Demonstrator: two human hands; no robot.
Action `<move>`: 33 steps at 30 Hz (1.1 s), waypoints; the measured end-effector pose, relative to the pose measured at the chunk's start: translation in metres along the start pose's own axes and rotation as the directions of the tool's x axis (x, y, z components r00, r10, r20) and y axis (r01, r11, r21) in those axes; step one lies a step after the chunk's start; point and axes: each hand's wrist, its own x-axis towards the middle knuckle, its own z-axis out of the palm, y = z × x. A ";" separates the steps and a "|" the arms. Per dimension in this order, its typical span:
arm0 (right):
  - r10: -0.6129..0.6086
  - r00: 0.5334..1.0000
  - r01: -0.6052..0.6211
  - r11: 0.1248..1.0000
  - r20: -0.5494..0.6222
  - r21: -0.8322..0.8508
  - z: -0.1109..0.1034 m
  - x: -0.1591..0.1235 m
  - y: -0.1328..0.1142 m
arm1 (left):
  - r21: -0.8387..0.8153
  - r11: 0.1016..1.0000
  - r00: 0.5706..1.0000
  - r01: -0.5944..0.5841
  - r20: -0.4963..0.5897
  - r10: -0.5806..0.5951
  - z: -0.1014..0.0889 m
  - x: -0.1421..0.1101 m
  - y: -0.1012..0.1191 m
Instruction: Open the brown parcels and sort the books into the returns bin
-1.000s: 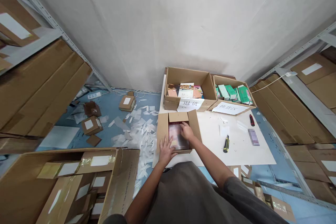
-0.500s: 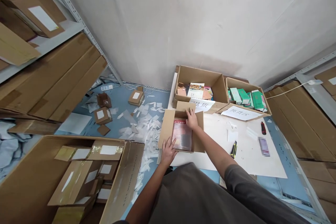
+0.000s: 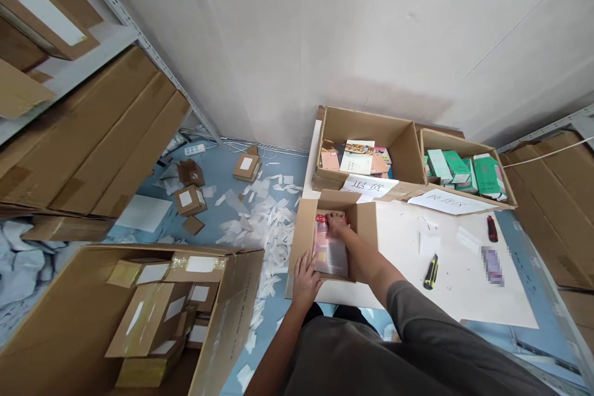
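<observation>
A small open cardboard box (image 3: 366,223) stands at the left end of the white table (image 3: 403,294). Inside it lies a pinkish book (image 3: 333,255) with a red band along its top, under what looks like glossy clear film. My right hand (image 3: 337,226) reaches into the box, its fingers bent at the book's top edge; the fingertips are partly hidden. At the near left corner, my left hand (image 3: 306,278) rests on the box's edge with fingers stretched and apart.
Behind are a carton of books (image 3: 362,184) and a carton of green boxes (image 3: 464,198). A yellow-black cutter (image 3: 430,272) and a red cutter (image 3: 492,229) lie to the right. Paper scraps (image 3: 278,229) litter the floor. A large carton (image 3: 236,315) of parcels stands at left.
My right hand has moved from the box's far wall down onto the top of the book. My left hand stays at the near left corner. The view has shifted slightly.
</observation>
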 end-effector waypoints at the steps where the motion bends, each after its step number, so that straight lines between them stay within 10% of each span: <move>1: 0.008 1.000 -0.008 1.000 -0.001 -0.010 -0.001 0.003 0.001 | -0.003 1.000 1.000 0.006 0.001 -0.006 0.001 0.000 0.000; 11: -0.038 0.998 0.040 0.999 0.055 -0.035 -0.026 -0.013 0.001 | -0.017 1.000 1.000 0.010 -0.003 -0.010 0.000 0.003 -0.003; 20: -0.299 0.945 0.284 0.951 -0.134 -0.121 -0.080 -0.118 -0.018 | 0.049 0.999 1.000 0.006 -0.004 -0.006 -0.028 0.015 -0.004; 27: -0.198 0.941 0.176 0.979 -0.276 -0.102 -0.139 -0.195 0.004 | 0.079 0.990 0.993 -0.114 0.030 0.112 -0.058 0.057 0.024; 33: -0.276 0.931 0.253 0.960 -0.239 -0.122 -0.125 -0.207 -0.011 | 0.125 0.991 0.994 -0.050 0.099 0.038 -0.051 0.073 0.050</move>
